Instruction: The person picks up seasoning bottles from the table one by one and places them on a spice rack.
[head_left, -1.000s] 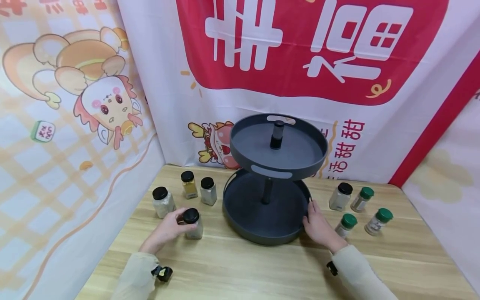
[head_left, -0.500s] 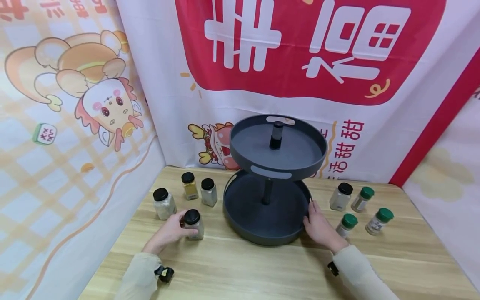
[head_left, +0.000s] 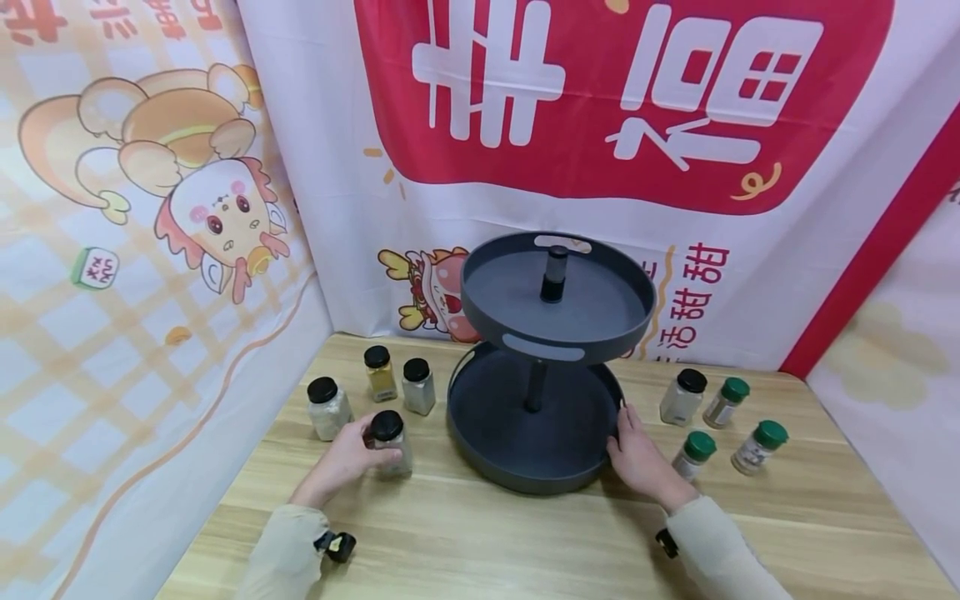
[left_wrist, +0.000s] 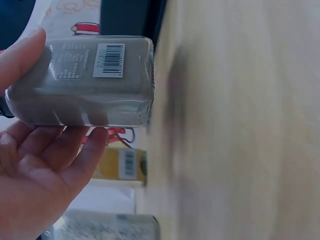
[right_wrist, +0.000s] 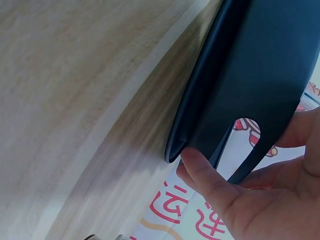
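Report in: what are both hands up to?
Left hand: gripping black-capped jar, apparently off table. Right hand: holding lower tray. Possible obstacle: upper tray above it.

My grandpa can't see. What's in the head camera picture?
A person's left hand grips a black-capped jar while the right hand holds the edge of a dark two-tier tray on a wooden table. Three more jars stand on the left, four on the right.

Under left hand (head_left: 348, 457) and right hand (head_left: 643, 462): pale wood-grain tabletop (head_left: 517, 546). Beyond both: white cloth backdrop (head_left: 326, 183), red panel (head_left: 588, 92), large white characters (head_left: 525, 79). Left of left hand: orange-checked sheet (head_left: 112, 375), cartoon animal (head_left: 180, 117). Right of right hand: red band (head_left: 873, 258), pale sheet (head_left: 900, 433). Light soft.
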